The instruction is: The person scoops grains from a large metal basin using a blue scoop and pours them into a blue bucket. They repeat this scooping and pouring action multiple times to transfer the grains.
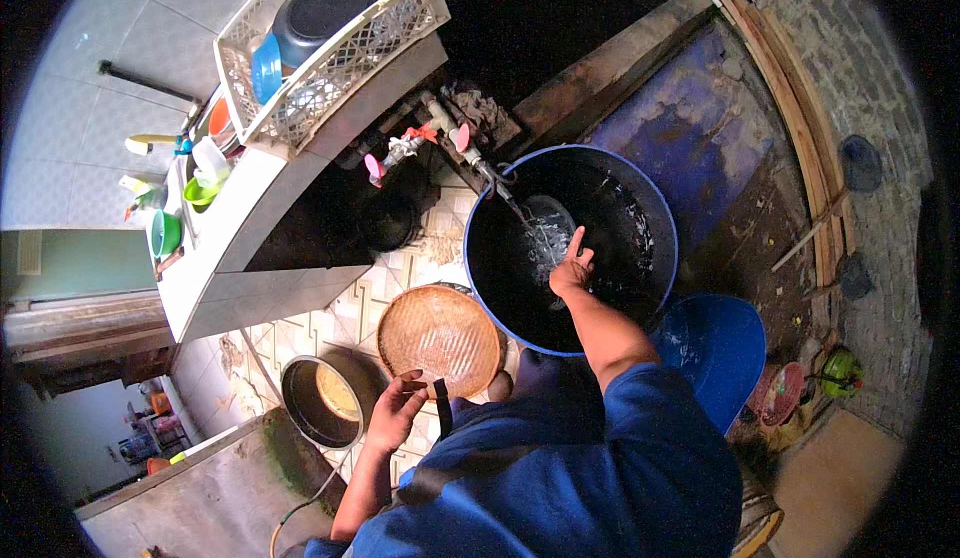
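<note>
Inside a large dark drum with a blue rim (670, 213), my right hand (572, 269) appears to grip a round, see-through dipper (553, 217), its index finger stretched out. Water runs from a metal tap (504, 192) into the dipper. The fingers partly cover the dipper's handle. Lower left, my left hand (394, 412) is raised with fingers apart and nothing seen in it. Its fingertips are close to a black strap (442, 408); whether they touch it cannot be told. Near that hand are a round woven bamboo tray (439, 333) and a deep metal pot (294, 408) with something yellowish inside.
A white plastic crate (330, 85) holding a black basin (330, 10) stands on the tiled counter (255, 213). Pipes with pink-handled valves (461, 138) run beside the drum. A blue tub (712, 348) is at my right. A hose (311, 494) passes below the pot.
</note>
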Demonstrator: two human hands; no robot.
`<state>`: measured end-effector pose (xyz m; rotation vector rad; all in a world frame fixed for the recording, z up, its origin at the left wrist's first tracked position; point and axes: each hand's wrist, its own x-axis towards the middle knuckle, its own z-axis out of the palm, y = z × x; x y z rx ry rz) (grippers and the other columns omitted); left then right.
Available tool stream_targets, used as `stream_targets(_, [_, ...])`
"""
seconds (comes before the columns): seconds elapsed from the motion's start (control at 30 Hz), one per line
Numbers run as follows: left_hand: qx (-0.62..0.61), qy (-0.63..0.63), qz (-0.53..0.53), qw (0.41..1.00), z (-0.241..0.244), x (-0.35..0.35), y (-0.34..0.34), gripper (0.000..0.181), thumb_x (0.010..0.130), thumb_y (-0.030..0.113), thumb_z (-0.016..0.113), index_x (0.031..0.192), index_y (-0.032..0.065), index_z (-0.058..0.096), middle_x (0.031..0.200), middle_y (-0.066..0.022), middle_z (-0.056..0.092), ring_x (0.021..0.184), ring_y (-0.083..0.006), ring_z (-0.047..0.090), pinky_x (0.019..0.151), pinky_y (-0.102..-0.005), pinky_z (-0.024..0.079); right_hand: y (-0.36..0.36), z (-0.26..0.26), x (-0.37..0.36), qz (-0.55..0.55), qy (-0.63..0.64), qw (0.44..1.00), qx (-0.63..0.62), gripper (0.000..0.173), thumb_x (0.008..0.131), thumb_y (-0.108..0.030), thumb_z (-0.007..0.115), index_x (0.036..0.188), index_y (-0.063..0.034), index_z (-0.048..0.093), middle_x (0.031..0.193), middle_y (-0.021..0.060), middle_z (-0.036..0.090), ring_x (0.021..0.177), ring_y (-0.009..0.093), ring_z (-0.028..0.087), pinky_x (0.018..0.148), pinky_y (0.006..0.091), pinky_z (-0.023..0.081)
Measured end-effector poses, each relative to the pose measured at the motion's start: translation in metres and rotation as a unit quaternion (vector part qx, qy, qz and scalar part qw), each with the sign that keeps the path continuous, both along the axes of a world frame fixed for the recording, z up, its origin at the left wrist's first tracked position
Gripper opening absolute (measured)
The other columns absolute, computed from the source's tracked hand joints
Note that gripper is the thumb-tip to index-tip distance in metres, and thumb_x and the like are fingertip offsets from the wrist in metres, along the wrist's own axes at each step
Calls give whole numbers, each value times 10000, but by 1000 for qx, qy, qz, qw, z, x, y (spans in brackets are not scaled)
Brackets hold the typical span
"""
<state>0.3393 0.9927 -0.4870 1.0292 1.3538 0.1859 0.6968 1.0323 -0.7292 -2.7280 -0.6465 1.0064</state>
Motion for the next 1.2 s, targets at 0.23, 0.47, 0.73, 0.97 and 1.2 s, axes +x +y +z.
stream_targets(0.23, [23,6,-26,999,8,3,-2,395,923,138,597,1282,15,487,1083,-89,598,1005,-155,550,918,-305,431,-15,12,-8,81,-116,990,-23,546,865,-197,580,1378,-239,399,1483,118,204,1324,387,249,1071,598,209])
stream_targets(0.47, [22,-12,-46,999,8,5,-6,395,921,146,598,1282,24,493,1084,-85,600,1010,-159,553,922,-309,430,-31,16,-2,44,79,989,120,324,932,-319,489,1052,-62,646,1070,182,636,1053,341,587,950,434,424])
stream_targets(0.73, [50,-15,-80,995,9,-7,-17,406,925,149,582,1296,22,477,1122,-85,598,1002,-160,575,888,-294,442,-41,117,20,-114,229,943,213,405,922,-335,560,1101,24,615,1145,166,624,1068,263,571,920,362,419])
stream_targets(0.97, [54,-32,-109,992,0,-9,-19,405,923,177,600,1283,26,495,1074,-83,604,1005,-166,569,914,-310,443,-73,180,27,-195,313,863,345,298,919,-315,587,850,-26,615,759,-2,537,707,121,458,653,283,378])
stream_targets(1.2, [36,-84,-182,979,-16,21,-11,467,939,290,567,1302,8,480,1093,-85,612,989,-161,580,883,-307,461,-107,280,9,-184,338,798,464,269,931,-316,589,754,-117,551,672,-64,438,535,28,350,467,192,316])
